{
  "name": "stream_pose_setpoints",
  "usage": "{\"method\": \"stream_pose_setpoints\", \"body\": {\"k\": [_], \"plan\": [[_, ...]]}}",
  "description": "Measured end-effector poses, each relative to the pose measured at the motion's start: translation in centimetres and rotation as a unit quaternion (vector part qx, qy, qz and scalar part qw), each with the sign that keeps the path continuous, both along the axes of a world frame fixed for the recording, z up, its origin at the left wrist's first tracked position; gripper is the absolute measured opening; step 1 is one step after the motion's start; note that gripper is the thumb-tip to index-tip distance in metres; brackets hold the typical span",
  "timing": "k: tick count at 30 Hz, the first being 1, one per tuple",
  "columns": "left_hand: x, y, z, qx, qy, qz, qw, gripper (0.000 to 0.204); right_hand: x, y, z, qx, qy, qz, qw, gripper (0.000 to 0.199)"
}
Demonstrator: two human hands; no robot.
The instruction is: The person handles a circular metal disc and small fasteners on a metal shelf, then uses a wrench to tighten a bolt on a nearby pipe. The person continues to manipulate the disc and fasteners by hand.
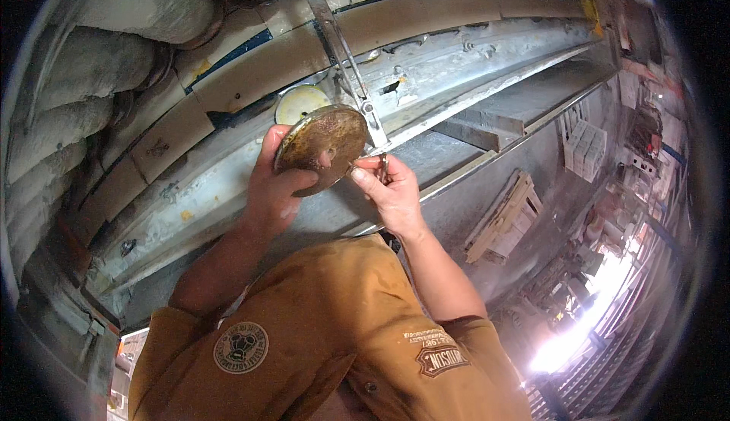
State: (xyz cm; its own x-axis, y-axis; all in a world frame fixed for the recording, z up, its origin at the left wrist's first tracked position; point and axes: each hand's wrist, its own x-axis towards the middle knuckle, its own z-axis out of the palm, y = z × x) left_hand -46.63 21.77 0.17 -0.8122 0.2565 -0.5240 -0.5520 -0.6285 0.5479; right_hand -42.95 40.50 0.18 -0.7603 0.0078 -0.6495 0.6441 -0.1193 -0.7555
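Observation:
My left hand [277, 174] grips a round, brown-stained disc [325, 144] by its left edge, the thumb lying across its face. The disc is tilted above the ledge, with a small hole or pale spot near its middle. Close to the disc's right edge, my right hand [391, 193] is closed in a pinch. A small dark metal piece [384, 166] shows at its fingers; its kind cannot be made out. Just behind the disc lies a pale yellowish round lid or disc [302, 103], partly covered by it.
A flat metal bar [328, 30] slants down from the top to a jointed end near my right hand. Beyond runs a wet, whitish trough [426, 68] with a row of tan tiles [255, 71]. Large grey rounded forms [99, 64] fill the upper left. Pale crates [506, 216] stand right.

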Motion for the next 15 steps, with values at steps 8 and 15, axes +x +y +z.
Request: {"method": "stream_pose_setpoints", "body": {"k": [8,15], "plan": [[-0.1,1.0,1.1,-0.084,0.036,0.001,0.996,0.045,-0.4,-1.6,1.2,-0.157,-0.050,-0.172,0.971,0.018],[0.5,1.3,0.8,-0.092,0.101,0.014,0.990,0.045,-0.7,-1.9,1.4,-0.194,-0.081,-0.207,0.956,0.016]]}}
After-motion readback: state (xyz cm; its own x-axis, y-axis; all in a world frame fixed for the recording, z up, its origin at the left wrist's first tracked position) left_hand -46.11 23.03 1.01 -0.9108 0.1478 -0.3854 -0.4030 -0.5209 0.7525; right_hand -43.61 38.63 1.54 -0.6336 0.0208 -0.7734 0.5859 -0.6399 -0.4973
